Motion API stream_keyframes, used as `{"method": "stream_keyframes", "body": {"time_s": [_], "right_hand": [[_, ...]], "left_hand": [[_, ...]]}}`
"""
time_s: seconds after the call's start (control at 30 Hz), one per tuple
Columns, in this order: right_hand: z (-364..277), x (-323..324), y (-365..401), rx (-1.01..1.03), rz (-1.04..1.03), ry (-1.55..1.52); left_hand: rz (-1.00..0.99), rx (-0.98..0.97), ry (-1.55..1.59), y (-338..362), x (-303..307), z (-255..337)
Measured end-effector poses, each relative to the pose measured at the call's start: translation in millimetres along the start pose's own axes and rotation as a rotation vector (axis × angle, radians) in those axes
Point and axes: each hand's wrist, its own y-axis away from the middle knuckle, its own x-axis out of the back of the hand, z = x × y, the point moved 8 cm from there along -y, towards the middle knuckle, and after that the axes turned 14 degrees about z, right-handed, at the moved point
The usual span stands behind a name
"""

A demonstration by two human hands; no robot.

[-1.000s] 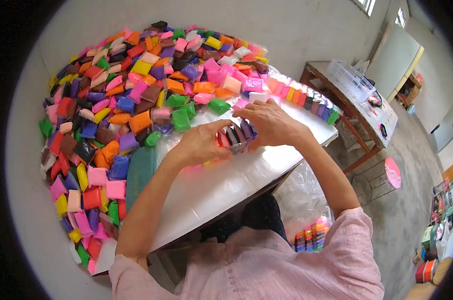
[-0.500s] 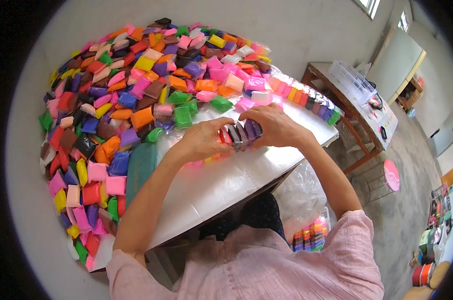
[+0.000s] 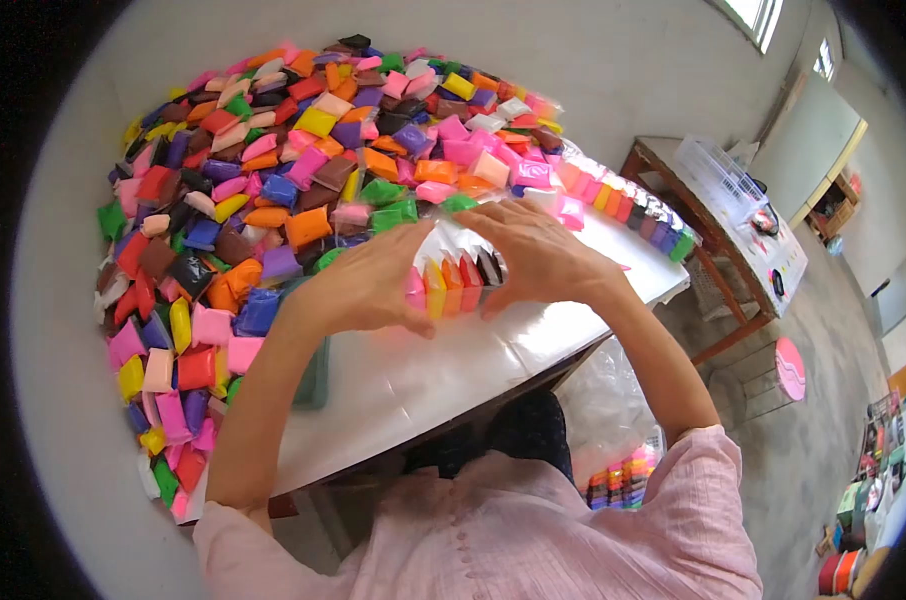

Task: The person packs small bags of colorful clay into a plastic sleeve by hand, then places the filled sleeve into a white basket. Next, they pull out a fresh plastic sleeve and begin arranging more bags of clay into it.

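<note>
A row of small coloured packets, pink, yellow, orange, red and black, stands on the white table between my hands. My left hand is at the pink end, its thumb and fingers apart around that side. At the dark end is my right hand, its fingers arched over the packets and its thumb below. Clear plastic shows around the row. Whether the fingertips touch the packets is hard to tell. A large heap of coloured packets lies beyond my left hand.
Another packed row lies at the table's back right. A green flat object is beside my left forearm. Clear bags and stacked packets are below the front edge. A side table and pink-topped stool stand right.
My hands have moved apart, and my left hand has shifted left and down. More of the row, with its yellow, orange and red packets, now shows between them. The view has shifted slightly.
</note>
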Motion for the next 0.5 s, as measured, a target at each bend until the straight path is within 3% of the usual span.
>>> {"method": "stream_keyframes", "body": {"time_s": [0.17, 0.27, 0.5], "right_hand": [[-16.9, -27.2, -13.9, -0.061, -0.201, -0.061], [-17.1, -42.8, -15.8, -0.059, -0.223, -0.082], [-19.8, -53.9, -19.8, -0.083, -0.281, -0.066]], "left_hand": [[-0.067, 0.084, -0.145, 19.0, -3.2, -10.4], [0.071, 0.020, -0.145, 20.2, -13.2, -11.5], [0.192, -0.045, -0.060, 19.9, -15.3, -13.7]]}}
